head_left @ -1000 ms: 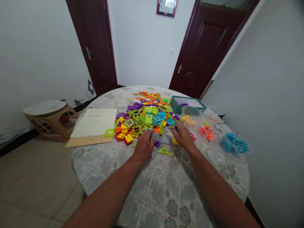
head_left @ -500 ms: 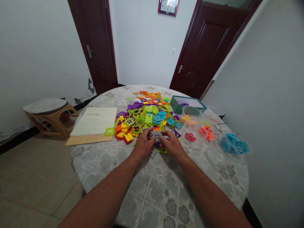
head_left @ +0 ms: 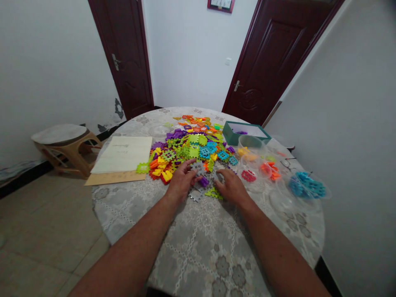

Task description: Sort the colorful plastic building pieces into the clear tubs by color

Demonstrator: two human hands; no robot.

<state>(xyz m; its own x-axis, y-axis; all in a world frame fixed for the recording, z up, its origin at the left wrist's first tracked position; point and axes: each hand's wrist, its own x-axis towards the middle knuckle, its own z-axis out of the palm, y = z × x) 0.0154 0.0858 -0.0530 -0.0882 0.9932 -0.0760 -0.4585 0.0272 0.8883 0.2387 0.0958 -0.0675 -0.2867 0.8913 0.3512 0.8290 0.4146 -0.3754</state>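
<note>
My left hand (head_left: 180, 182) pinches a grey building piece (head_left: 198, 167), a flat notched square with window-like holes, in front of the heap. My right hand (head_left: 232, 187), apart from the left, has its thumb and fingers closed on a second grey piece (head_left: 218, 176), partly covered by the fingers. Between my hands lies a small purple piece (head_left: 203, 182). A flat grey toothed square (head_left: 196, 194) rests on the tablecloth just below, and a lime green piece (head_left: 213, 193) lies by my right fingertips. Beyond both hands spreads a heap of colourful interlocking pieces (head_left: 182, 144).
Clear tubs (head_left: 250, 143) on the right hold yellow, red and orange pieces; another tub (head_left: 309, 185) holds blue ones. A green box (head_left: 230, 135) stands behind them. Paper sheets (head_left: 120, 154) lie at left on the round table (head_left: 188, 243). A stool (head_left: 71, 144) is beyond the left edge.
My hands were together on a grey piece; now they are apart. My right hand has moved slightly right and down, showing the purple piece and the flat grey square beneath.
</note>
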